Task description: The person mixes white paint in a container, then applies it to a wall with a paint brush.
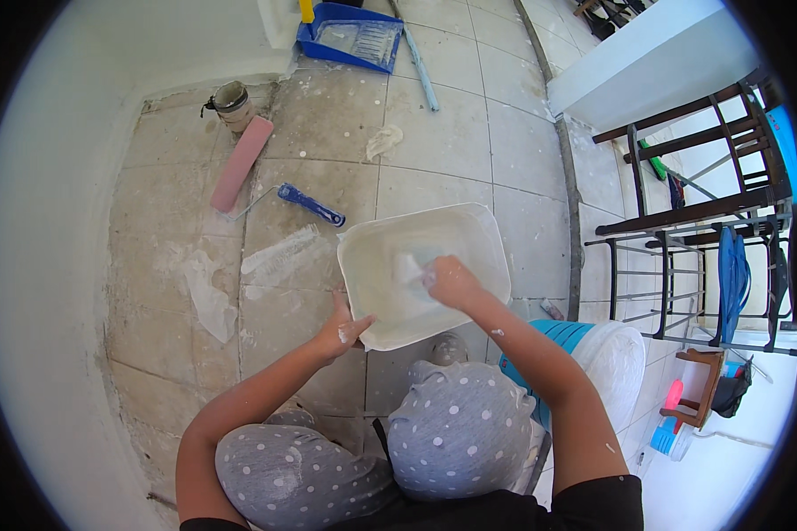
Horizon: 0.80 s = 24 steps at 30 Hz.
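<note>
A white rectangular plastic tub (465, 232) is in front of my knees, slightly tilted, with a thin pale liquid or residue inside. My left hand (339, 327) grips its near left corner, thumb over the rim and fingers along the outer wall. Inside the tub, my right hand (452, 281) is closed around a small whitish thing (413, 268) pressed near the bottom; blur hides its kind. Beyond the tub's left rim lies a paint roller (242, 165) with a pink sleeve and a blue handle (311, 204).
A fabric-wrapped can (232, 104) stands by the wall. Farther off are a blue dustpan (350, 37) and a pale stick (421, 71). A blue-and-white bucket (607, 363) sits close to my right elbow. Ladder-like frames (700, 265) stand at the right. White smears mark the tiles (319, 115).
</note>
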Motion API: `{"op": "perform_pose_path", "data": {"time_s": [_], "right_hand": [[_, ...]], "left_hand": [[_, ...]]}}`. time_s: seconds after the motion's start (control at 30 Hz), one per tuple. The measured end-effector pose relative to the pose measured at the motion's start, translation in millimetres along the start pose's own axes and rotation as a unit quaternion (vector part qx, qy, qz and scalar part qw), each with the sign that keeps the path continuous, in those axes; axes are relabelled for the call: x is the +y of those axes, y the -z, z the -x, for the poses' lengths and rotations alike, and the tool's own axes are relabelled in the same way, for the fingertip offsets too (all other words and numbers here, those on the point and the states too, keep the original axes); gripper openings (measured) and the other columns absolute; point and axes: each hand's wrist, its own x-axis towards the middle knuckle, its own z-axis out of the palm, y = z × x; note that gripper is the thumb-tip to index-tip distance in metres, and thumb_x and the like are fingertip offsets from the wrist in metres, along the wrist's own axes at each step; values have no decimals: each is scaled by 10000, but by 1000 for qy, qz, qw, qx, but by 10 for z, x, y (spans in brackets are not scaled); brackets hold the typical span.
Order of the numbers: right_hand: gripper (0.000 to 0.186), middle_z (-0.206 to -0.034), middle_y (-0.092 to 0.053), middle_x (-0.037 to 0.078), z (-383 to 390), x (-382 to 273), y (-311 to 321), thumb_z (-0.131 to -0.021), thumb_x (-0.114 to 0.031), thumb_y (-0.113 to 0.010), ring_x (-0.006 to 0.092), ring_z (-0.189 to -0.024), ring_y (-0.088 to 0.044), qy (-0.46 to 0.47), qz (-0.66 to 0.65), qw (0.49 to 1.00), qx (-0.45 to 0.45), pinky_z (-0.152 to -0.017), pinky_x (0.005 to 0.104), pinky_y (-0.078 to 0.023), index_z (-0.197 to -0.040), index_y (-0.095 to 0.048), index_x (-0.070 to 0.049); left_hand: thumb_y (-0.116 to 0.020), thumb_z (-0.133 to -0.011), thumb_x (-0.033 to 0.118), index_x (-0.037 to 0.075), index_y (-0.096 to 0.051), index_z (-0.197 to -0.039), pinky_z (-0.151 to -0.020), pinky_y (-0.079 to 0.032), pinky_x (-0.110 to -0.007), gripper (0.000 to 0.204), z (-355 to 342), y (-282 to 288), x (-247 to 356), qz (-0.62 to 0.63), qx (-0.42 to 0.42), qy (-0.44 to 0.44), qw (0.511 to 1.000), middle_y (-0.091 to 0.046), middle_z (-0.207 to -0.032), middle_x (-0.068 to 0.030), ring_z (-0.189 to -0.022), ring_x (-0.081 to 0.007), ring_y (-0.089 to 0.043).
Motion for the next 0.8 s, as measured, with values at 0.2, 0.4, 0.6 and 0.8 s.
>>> {"op": "perform_pose_path", "data": {"time_s": [0.2, 0.4, 0.6, 0.8], "right_hand": [[199, -951, -658, 259, 271, 20, 161, -765, -104, -608, 383, -905, -655, -70, 133, 987, -63, -801, 453, -532, -906, -670, 23], [188, -958, -656, 262, -9, 6, 330, -764, -112, -621, 384, -918, -653, -109, 75, 985, 106, -800, 449, -533, -886, -666, 24], [185, -966, -662, 244, -21, -260, -153, -761, -120, -607, 377, -921, -653, 22, 18, 998, -53, -810, 443, -530, -886, -674, -1], [178, -959, -667, 233, 157, -324, 393, -765, -122, -593, 382, -909, -655, -62, 149, 983, -83, -799, 438, -537, -863, -681, -3]], "left_hand": [[-593, -897, 105, 160, 110, -1441, -769, -579, -493, 891, 63, 69, -11, 15, 11, -12, 1000, -352, -1368, -218, -1153, -351, -537], [-651, -877, 208, 148, 138, -1448, -770, -576, -493, 975, -1, 23, -15, 11, -13, -33, 999, -322, -1392, -228, -1157, -370, -535], [-732, -825, 262, 143, 143, -1444, -794, -575, -478, 1078, 36, 37, 41, 28, -20, -20, 999, -307, -1409, -240, -1177, -368, -522], [-754, -804, 281, 141, 147, -1433, -807, -574, -477, 1108, 103, 82, 79, 27, -19, -28, 999, -273, -1442, -264, -1193, -380, -506]]}}
